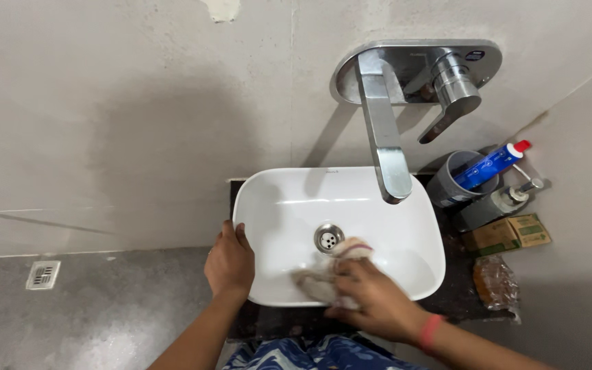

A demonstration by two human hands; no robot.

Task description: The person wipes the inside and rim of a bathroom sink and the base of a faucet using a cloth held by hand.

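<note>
My right hand (371, 291) presses a pale cloth (323, 277) against the inner wall of the white basin (275, 199), just beside the drain (329, 237), grip closed over it. It looks soft, limp and probably wet; bunching it in the palm suits best. My left hand (229, 262) clasps the basin's rim. My fingers hide most of the cloth.

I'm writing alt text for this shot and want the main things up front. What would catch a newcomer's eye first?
First, the white basin in the middle, with the right hand pressing a pale cloth inside it near the drain, while the left hand grips the rim. Next, the chrome tap reaching out from the wall above. To the right, a grey cup holds a blue tube with a red cap.
</note>
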